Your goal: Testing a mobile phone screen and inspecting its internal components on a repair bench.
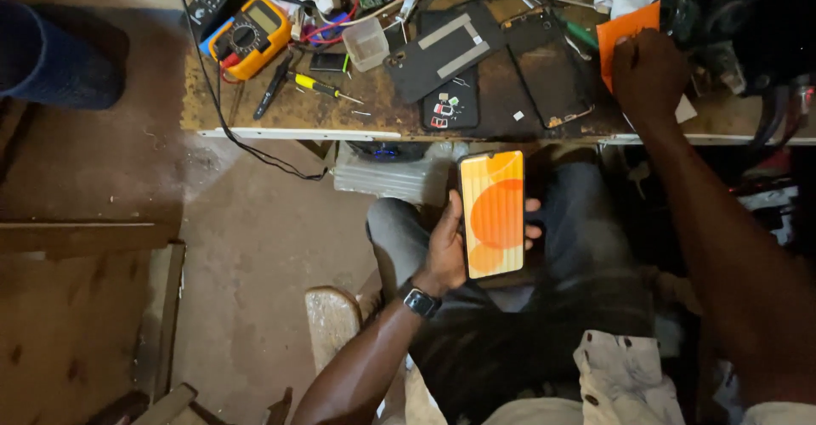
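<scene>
The left hand [444, 251] has its grip closed around the edges of a lit phone [492, 214], likely light, stiff, slippery and fragile, while the right hand [650, 72] rests loosely closed on the desk [297, 112], grasping nothing visible.

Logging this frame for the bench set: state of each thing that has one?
Phone: screen lit, orange wallpaper, held upright in left hand.
Right hand: resting on orange paper on the workbench; grip unclear.
Multimeter: lying face up, display reading too small to tell.
Dismantled phone frame: opened, flat on bench.
Black back cover: off, lying flat.
Screwdriver: lying loose.
</scene>
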